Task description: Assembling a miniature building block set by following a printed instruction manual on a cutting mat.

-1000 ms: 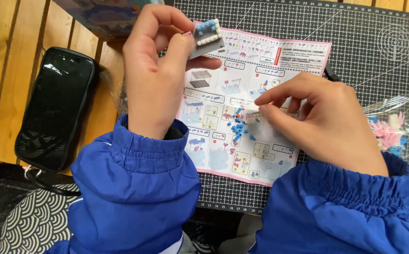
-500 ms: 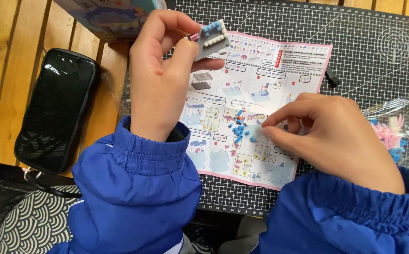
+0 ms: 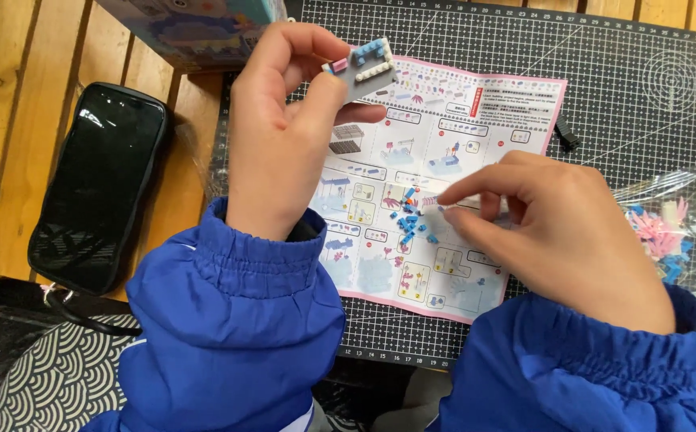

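Head view: left hand (image 3: 284, 136) pinches a small grey brick plate (image 3: 364, 68) at upper centre; right hand (image 3: 556, 232) fingertips pinch narrowly above blue bricks (image 3: 410, 224) on the instruction sheet (image 3: 476, 120).

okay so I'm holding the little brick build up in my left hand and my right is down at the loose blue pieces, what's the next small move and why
Probably close the right hand fingertips on one piece from the blue pile on the instruction sheet. They are pinched just beside the pile, and whether they hold a piece can't be told. The left hand holds the small build raised, studs exposed.
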